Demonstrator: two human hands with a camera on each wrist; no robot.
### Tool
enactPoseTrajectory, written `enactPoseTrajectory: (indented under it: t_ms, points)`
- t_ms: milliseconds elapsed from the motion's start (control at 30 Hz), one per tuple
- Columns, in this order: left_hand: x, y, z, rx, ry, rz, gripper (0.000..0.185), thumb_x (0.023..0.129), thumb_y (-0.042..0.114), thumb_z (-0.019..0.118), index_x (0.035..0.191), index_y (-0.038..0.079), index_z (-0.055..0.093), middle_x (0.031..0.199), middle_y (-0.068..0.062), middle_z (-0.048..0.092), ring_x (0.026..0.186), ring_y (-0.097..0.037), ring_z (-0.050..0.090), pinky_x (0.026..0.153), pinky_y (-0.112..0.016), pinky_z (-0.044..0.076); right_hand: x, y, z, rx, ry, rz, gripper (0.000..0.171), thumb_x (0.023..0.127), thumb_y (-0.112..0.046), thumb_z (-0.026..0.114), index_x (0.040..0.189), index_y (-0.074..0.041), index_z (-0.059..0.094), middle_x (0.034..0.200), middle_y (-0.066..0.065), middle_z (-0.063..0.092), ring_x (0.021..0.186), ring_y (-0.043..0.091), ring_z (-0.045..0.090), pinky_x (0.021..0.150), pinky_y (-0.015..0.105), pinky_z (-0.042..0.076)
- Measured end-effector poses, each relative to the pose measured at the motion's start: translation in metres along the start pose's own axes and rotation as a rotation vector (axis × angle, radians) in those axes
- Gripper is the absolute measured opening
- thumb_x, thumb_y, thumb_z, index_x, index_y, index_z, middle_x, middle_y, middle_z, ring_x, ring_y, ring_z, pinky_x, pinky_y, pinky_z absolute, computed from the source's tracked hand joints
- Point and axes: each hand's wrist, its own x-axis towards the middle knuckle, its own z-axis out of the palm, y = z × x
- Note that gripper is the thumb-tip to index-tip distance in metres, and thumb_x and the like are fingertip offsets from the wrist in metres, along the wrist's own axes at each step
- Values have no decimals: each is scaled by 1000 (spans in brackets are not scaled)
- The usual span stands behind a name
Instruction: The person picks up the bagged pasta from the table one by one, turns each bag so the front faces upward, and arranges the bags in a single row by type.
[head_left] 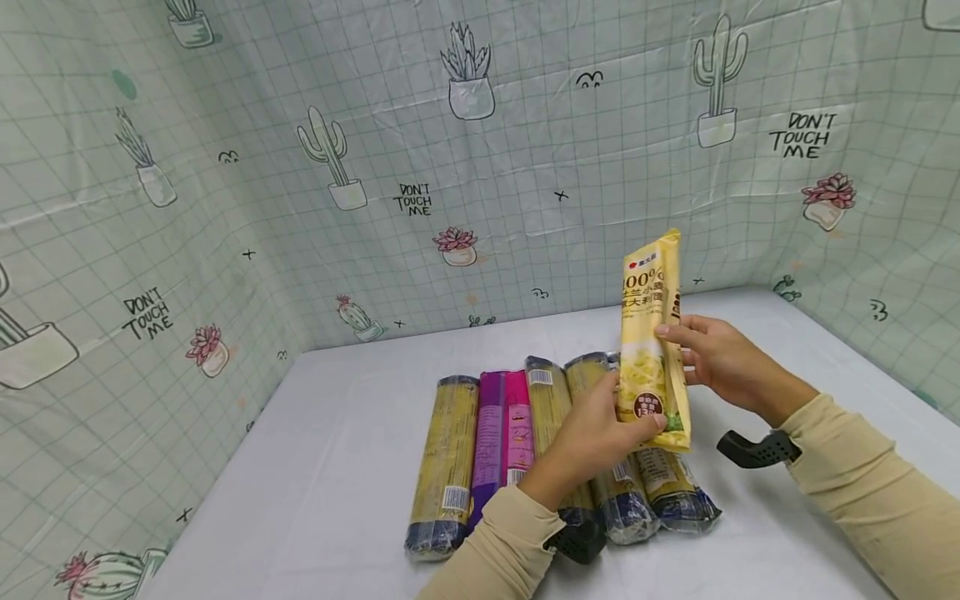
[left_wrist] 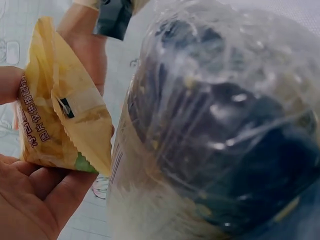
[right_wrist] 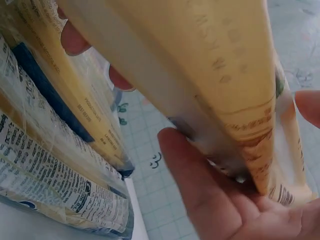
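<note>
A yellow pasta packet [head_left: 643, 333] with a picture of pasta on its front is held upright above a row of packs. My left hand [head_left: 592, 429] grips its lower end, thumb across the front and fingers behind. Higher up, my right hand [head_left: 720, 358] pinches the packet's right edge, its thumb on the front. The left wrist view shows the packet's crimped end seal [left_wrist: 82, 145] between the hands. In the right wrist view, fingers [right_wrist: 185, 165] lie behind the packet's back face [right_wrist: 220, 75].
Several clear-wrapped spaghetti packs [head_left: 447, 450] with navy ends lie side by side on the white table [head_left: 322, 467]. Among them is a purple and pink pack [head_left: 491, 425]. Patterned cloth [head_left: 525, 167] hangs behind and at the sides.
</note>
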Motion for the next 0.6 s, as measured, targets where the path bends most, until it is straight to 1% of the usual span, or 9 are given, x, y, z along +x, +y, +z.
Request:
enactPoseTrajectory:
  t_ms: [100,167,300,433,533,600]
  points:
    - [-2,2,1,72,2,20,41,90,20,76,125,14,55,85,9,64,70,-4,65,60,-24,56,1,-2,3,-61,11,41,63,106,-37,50,142,11,29,108,2,65,97,15,67,81,39,58]
    - [-3,3,1,105,-6,30,42,90,21,76,126,14,54,84,9,63,68,-4,64,58,-24,56,1,-2,4,-96,24,61,68,105,-40,51,144,12,30,108,3,65,96,15,67,81,40,58]
    - [-4,5,3,166,-4,28,45,91,23,75,128,15,54,83,9,62,67,-4,63,56,-23,55,2,-1,6,-143,58,70,71,103,-42,55,142,14,33,113,9,61,95,13,66,80,40,59]
    - [-4,6,5,233,13,12,46,90,26,76,128,16,53,83,10,60,66,-3,61,55,-22,53,2,0,7,-149,83,66,73,102,-40,58,143,14,32,115,11,60,95,11,66,80,38,59]
    - [-4,6,6,265,21,7,47,89,27,77,128,17,52,81,11,59,64,-3,60,54,-21,53,2,1,6,-141,92,56,72,102,-37,59,144,14,32,113,8,60,94,11,66,80,38,59]
    - [-4,6,7,269,24,10,48,90,28,77,129,17,52,81,11,59,64,-3,60,54,-21,52,2,1,6,-128,101,48,70,102,-35,60,144,14,32,111,5,61,94,10,66,79,37,59]
